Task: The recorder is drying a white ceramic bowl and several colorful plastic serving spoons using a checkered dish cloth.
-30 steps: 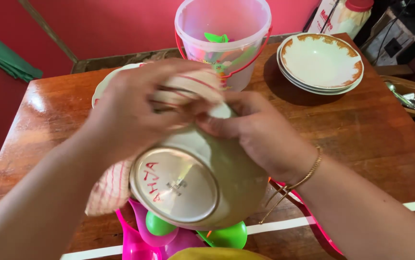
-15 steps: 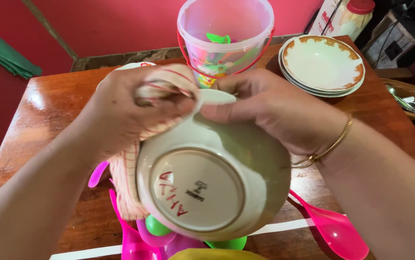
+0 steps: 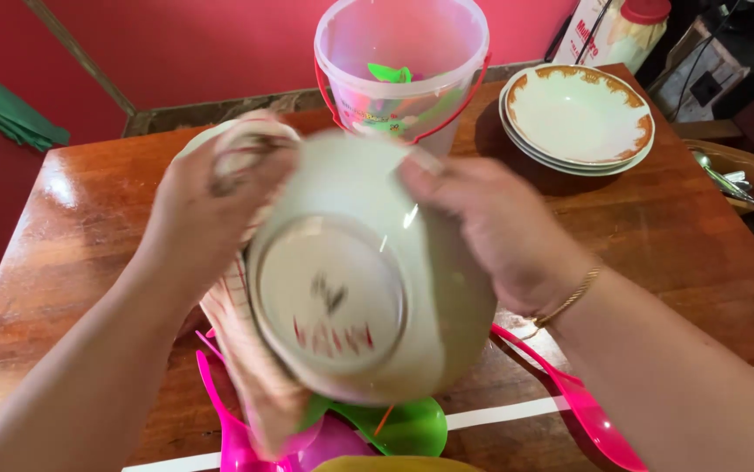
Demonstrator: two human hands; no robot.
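Observation:
I hold a cream bowl [image 3: 412, 262] tilted up in front of me, its round base with red lettering facing the camera. My right hand [image 3: 490, 232] grips the bowl's rim on the right, a thin gold bracelet on the wrist. My left hand [image 3: 211, 210] presses a white cloth with red stripes [image 3: 241, 336] against the bowl's upper left edge, and the cloth hangs down below. The bowl looks blurred from motion.
On the wooden table [image 3: 88, 227] stand a clear plastic bucket with a red handle [image 3: 403, 61] and a stack of cream plates with orange rims [image 3: 578, 114]. Pink [image 3: 578, 406] and green plastic spoons [image 3: 407, 428] lie under the bowl. A basket of cutlery [image 3: 740, 175] sits at the right.
The bowl has turned in my hands, its lettering now at the bottom. My left hand with the cloth slid left along the rim, my right hand shifted lower on the right side.

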